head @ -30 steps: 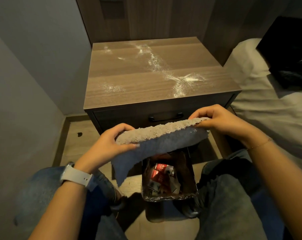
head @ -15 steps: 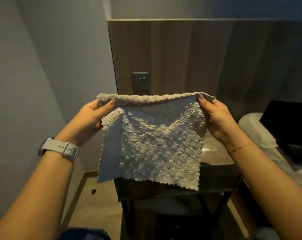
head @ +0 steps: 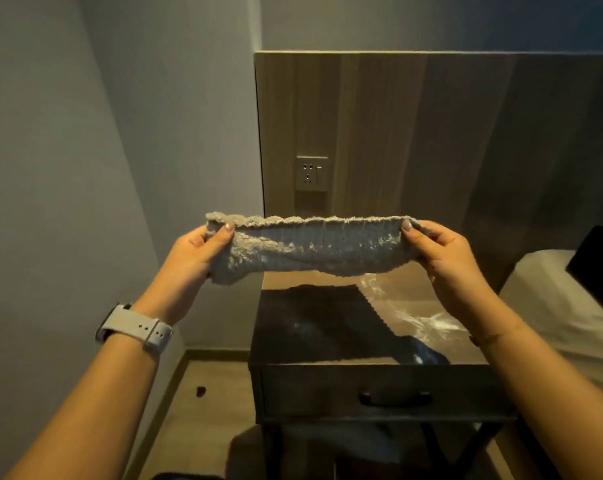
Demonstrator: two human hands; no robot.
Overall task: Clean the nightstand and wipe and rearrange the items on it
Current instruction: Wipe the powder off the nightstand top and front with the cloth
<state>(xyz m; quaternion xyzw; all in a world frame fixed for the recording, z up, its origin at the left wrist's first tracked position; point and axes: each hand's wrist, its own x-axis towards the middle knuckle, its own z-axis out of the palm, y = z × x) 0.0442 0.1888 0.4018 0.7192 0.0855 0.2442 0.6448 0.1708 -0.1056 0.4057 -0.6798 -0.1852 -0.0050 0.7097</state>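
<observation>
Where it hung open, cloth [head: 310, 249] now bunches

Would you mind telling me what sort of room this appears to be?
Most likely a bedroom, perhaps in a hotel: a nightstand with a drawer stands against a wood wall panel with a socket, and a white-sheeted bed sits beside it.

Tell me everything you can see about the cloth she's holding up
The cloth is a grey, nubby, towel-like rag with a wavy edge. It is held in the air above the nightstand, stretched sideways and folded or bunched into a short band. The left hand pinches its left end, the right hand its right end. Nothing else touches it.
</observation>
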